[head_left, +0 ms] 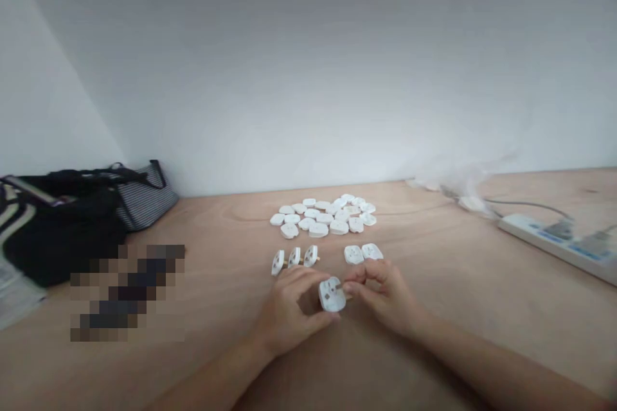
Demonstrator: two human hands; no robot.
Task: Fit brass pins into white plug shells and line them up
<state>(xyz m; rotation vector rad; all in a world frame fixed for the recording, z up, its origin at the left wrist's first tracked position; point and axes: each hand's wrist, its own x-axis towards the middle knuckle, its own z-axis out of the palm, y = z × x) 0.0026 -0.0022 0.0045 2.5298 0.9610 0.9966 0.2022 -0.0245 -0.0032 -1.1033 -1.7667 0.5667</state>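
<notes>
Head view: the left hand [294, 302] pinches a white plug base [332, 295] between its thumb, at the lower edge, and its fingers, at the upper edge; the base is held up over the wooden surface [231, 359], its hollow side facing the camera. The right hand [383, 289] has its thumb and forefinger drawn close together at the base's right edge; I cannot tell whether they grip a small part there.

Just beyond the left hand, 3 plug bases with brass pins [294, 257] stand in a row, tilted on edge. Beyond the right hand, 2 white plug pieces [353, 255] lie side by side. Farther back spreads a cluster of white plug covers [318, 218].

Off to the right are a power strip [535, 236] and clear plastic [465, 183]; to the left, a black bag [67, 225] and a striped pouch [147, 199]. Behind rises a pale wall [308, 77].
</notes>
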